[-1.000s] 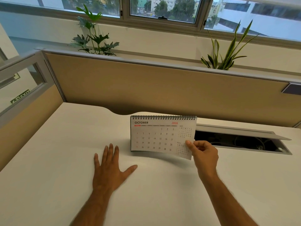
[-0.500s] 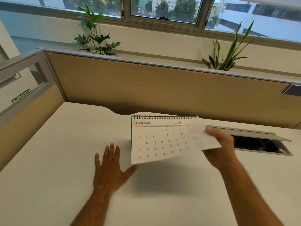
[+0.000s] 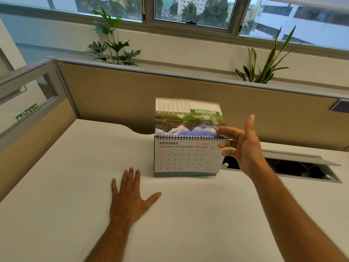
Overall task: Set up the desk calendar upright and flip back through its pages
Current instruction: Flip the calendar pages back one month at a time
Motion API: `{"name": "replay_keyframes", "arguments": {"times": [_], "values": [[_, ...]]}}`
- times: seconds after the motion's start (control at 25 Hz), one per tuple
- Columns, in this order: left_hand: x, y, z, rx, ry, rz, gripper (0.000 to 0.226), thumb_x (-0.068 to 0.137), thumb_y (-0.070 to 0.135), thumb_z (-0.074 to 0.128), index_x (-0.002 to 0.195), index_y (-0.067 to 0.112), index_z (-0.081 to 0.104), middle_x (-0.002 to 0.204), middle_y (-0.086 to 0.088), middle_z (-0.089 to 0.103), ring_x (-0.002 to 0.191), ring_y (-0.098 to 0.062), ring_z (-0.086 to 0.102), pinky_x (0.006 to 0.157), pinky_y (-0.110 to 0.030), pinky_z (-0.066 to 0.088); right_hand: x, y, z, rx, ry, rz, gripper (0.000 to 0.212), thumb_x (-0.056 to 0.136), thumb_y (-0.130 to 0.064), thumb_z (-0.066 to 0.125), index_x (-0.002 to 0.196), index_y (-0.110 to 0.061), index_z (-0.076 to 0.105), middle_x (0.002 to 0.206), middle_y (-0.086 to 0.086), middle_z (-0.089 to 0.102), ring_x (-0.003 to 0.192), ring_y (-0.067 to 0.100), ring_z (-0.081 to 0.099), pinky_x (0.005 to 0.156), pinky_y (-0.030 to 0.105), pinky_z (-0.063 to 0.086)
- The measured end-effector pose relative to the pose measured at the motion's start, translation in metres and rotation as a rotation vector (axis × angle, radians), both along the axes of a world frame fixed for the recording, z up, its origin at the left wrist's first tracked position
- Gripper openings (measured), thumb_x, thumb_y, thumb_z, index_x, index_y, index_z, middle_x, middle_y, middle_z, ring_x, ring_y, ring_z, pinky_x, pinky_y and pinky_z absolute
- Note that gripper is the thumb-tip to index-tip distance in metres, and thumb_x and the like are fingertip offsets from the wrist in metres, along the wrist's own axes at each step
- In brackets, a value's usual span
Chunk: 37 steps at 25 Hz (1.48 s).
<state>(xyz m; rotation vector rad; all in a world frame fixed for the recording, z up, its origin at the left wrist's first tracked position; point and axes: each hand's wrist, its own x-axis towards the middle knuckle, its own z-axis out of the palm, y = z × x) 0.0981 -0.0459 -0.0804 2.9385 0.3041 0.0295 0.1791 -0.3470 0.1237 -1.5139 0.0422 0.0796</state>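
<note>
The calendar (image 3: 187, 157) stands on the desk (image 3: 56, 186) just beyond the flat, spread left hand (image 3: 130, 197). Right hand (image 3: 243, 146) is open, fingers (image 3: 226, 132) loosely spread at the blurred, upturned page (image 3: 187, 118), hiding the calendar's right edge.

Matt, smooth off-white top on the desk (image 3: 56, 195), with no visible grain. Paper pages on the desk calendar (image 3: 186, 157), bound by dark wire spiral, with matt print on the front sheet and a slight gloss on the raised picture page (image 3: 187, 118). Beige matt panel on the partition (image 3: 207, 103), capped with grey metal-look trim.
</note>
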Motion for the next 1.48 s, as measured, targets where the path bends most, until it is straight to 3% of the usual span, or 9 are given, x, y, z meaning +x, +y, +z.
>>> {"name": "replay_keyframes", "arguments": {"times": [0.16,0.28,0.36,0.44,0.6,0.88,1.24,1.4,1.48], "values": [[-0.001,0.0,0.0,0.0,0.0,0.005,0.12,0.062,0.1,0.004,0.154,0.024,0.0,0.165,-0.001,-0.006,0.15,-0.017,-0.015,0.12,-0.054,-0.01,-0.001,-0.004,-0.014,0.021,-0.091,-0.108,0.083,0.081,-0.079,0.033,0.111,-0.011,0.071,0.115,0.004,0.073,0.078,0.021,0.067,0.064,0.034,0.056],[0.0,0.0,-0.001,0.003,0.004,0.005,0.12,0.062,0.1,0.004,0.154,0.023,-0.001,0.165,-0.001,-0.006,0.15,-0.017,-0.015,0.12,-0.054,-0.009,-0.009,-0.008,-0.033,0.015,-0.197,-0.421,0.046,0.092,-0.055,0.052,0.093,-0.015,0.075,0.101,0.001,0.076,0.08,0.021,0.069,0.065,0.032,0.06],[0.0,0.0,-0.001,0.002,0.005,0.007,0.12,0.062,0.1,0.004,0.154,0.023,-0.001,0.165,-0.001,-0.007,0.15,-0.017,-0.016,0.12,-0.054,-0.009,-0.017,-0.007,-0.053,-0.049,-0.142,-0.575,0.022,0.092,-0.035,0.061,0.083,-0.02,0.073,0.092,0.0,0.074,0.087,0.025,0.068,0.07,0.034,0.059],[0.0,0.0,0.0,0.001,0.004,0.005,0.12,0.062,0.1,0.004,0.154,0.023,-0.001,0.165,-0.001,-0.007,0.149,-0.017,-0.016,0.12,-0.054,-0.01,-0.021,-0.003,-0.077,-0.114,-0.026,-0.548,0.012,0.093,-0.026,0.062,0.09,-0.021,0.072,0.094,-0.002,0.071,0.097,0.026,0.066,0.082,0.042,0.058],[-0.001,0.0,0.0,-0.003,0.002,0.001,0.12,0.062,0.1,0.004,0.154,0.023,-0.001,0.165,-0.001,-0.007,0.149,-0.016,-0.017,0.12,-0.054,-0.01,-0.028,0.005,-0.104,-0.181,0.088,-0.423,0.025,0.095,-0.025,0.061,0.118,-0.02,0.066,0.114,0.002,0.066,0.109,0.029,0.06,0.095,0.051,0.054],[0.0,0.0,-0.002,0.007,0.0,0.002,0.12,0.062,0.1,0.005,0.154,0.024,0.0,0.165,-0.001,-0.005,0.15,-0.017,-0.015,0.12,-0.054,-0.01,-0.029,0.006,-0.107,-0.218,0.054,-0.501,0.013,0.088,-0.024,0.07,0.099,-0.028,0.067,0.099,-0.008,0.066,0.1,0.024,0.062,0.091,0.047,0.054],[0.001,0.001,-0.001,0.018,0.019,-0.001,0.12,0.061,0.1,0.003,0.154,0.024,-0.002,0.165,-0.002,-0.007,0.15,-0.019,-0.015,0.12,-0.055,-0.009,-0.028,-0.01,-0.103,-0.156,0.044,-0.449,0.024,0.075,-0.019,0.081,0.092,-0.01,0.065,0.09,0.003,0.076,0.083,0.02,0.074,0.074,0.04,0.062],[0.0,0.001,0.0,0.017,0.017,-0.005,0.121,0.062,0.1,0.003,0.154,0.022,-0.001,0.165,-0.003,-0.006,0.15,-0.02,-0.013,0.12,-0.056,-0.007,-0.031,-0.014,-0.09,-0.181,0.098,-0.365,0.013,0.083,-0.023,0.074,0.089,-0.012,0.071,0.092,0.005,0.077,0.088,0.028,0.074,0.069,0.039,0.06],[0.0,0.0,0.002,0.008,0.023,-0.004,0.122,0.061,0.1,0.005,0.154,0.022,-0.001,0.165,-0.004,-0.006,0.151,-0.021,-0.011,0.12,-0.057,-0.008,-0.033,-0.016,-0.076,-0.103,0.211,-0.216,0.023,0.092,-0.035,0.062,0.095,-0.015,0.074,0.1,0.01,0.076,0.092,0.034,0.072,0.073,0.045,0.059]]}}
